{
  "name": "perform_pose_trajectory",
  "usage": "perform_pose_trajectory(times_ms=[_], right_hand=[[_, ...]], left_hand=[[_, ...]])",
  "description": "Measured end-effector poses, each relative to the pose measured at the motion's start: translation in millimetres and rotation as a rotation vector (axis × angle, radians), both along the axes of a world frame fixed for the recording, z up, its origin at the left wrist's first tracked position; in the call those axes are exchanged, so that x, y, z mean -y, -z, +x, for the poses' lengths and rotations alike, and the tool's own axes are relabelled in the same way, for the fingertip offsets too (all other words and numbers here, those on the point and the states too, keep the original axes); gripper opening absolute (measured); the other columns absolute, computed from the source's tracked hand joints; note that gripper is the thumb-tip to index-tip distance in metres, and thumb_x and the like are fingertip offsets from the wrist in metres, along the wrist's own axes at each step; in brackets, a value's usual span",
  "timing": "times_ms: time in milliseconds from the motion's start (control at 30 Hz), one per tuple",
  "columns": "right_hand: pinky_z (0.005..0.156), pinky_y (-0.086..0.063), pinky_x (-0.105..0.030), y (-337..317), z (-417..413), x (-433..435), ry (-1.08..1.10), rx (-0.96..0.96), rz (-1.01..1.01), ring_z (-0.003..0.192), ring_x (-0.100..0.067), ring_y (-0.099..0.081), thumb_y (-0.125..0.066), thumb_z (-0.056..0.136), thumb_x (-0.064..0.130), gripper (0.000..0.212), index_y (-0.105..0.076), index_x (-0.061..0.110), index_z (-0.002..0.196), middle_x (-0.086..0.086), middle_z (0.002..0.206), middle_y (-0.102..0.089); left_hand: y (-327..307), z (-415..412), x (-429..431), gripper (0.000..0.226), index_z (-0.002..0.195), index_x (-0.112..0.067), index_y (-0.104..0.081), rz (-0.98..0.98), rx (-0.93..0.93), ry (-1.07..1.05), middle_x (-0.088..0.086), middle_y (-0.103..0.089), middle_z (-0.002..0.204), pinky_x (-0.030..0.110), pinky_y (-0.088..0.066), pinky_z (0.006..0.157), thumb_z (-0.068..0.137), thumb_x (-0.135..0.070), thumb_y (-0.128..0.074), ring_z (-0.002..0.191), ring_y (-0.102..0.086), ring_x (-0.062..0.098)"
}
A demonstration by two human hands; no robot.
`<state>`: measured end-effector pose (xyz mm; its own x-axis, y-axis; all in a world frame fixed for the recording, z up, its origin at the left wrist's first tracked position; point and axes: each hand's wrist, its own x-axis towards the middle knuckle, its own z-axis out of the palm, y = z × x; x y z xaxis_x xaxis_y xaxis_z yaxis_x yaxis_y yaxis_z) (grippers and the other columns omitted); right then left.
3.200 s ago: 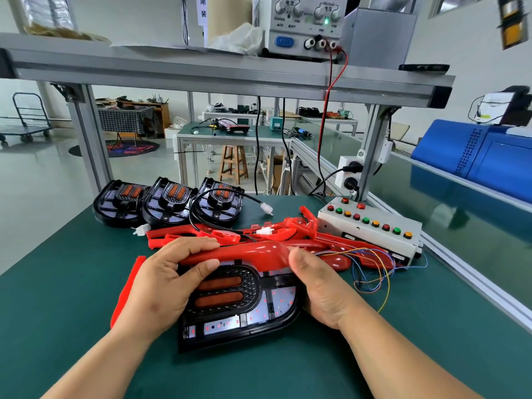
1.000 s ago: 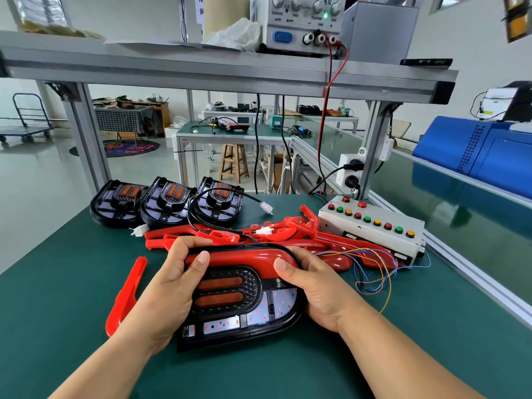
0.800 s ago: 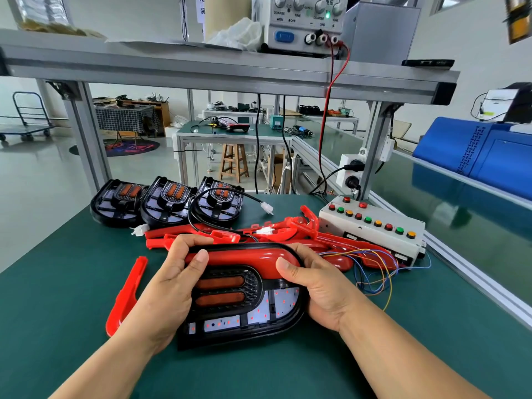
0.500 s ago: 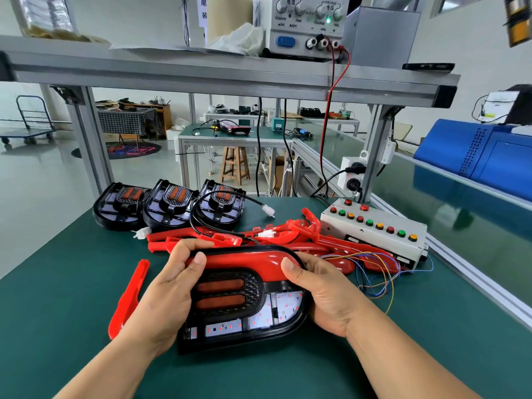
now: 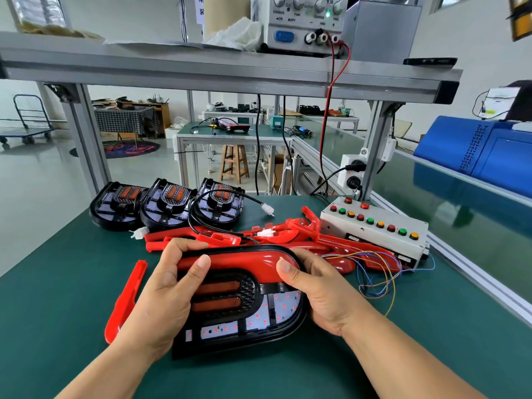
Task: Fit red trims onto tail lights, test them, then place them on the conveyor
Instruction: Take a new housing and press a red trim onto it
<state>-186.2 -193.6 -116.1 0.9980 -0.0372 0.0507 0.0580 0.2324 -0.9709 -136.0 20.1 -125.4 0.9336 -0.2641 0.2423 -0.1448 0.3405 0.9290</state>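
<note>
green mat under tail light, aluminium shelf frame, pale floor

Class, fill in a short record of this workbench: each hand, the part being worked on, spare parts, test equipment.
Left hand: grips tail light, thumb on red trim
Right hand: grips same tail light, thumb on trim's right end
Waiting: three tail lights in a row, behind
Spares: pile of trims; one loose trim, left
Tester: button box, right
</note>
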Motion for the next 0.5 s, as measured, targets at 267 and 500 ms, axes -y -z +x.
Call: perform_pose_trajectory(times_ms=[267,500], right_hand=[[0.09,-0.055,-0.037,-2.2,-0.1,-3.2,0.002,-0.005,0.016,0.098,-0.025,-0.07,-0.075,0.07,0.03,0.044,-0.069,0.008,0.107,-0.014,0.108,-0.073],[0.087,-0.056,-0.036,-3.5,-0.1,-1.5,-0.108,-0.059,0.085,0.098,-0.026,-0.07,-0.066,0.083,0.027,0.026,-0.077,0.011,0.1,-0.017,0.107,-0.073]], left_hand=[[-1.9,1.4,1.2,0.014,0.094,-0.024,-0.062,-0.015,-0.046,-0.006,0.018,-0.073,0.089,0.049,-0.059,0.058,0.08,-0.026,-0.062,0.078,-0.072,0.045],[-6.2,7.2,0.6,0.015,0.101,-0.028,-0.061,0.035,-0.15,0.067,0.018,-0.074,0.092,0.047,-0.059,0.059,0.09,-0.034,-0.053,0.08,-0.073,0.039]])
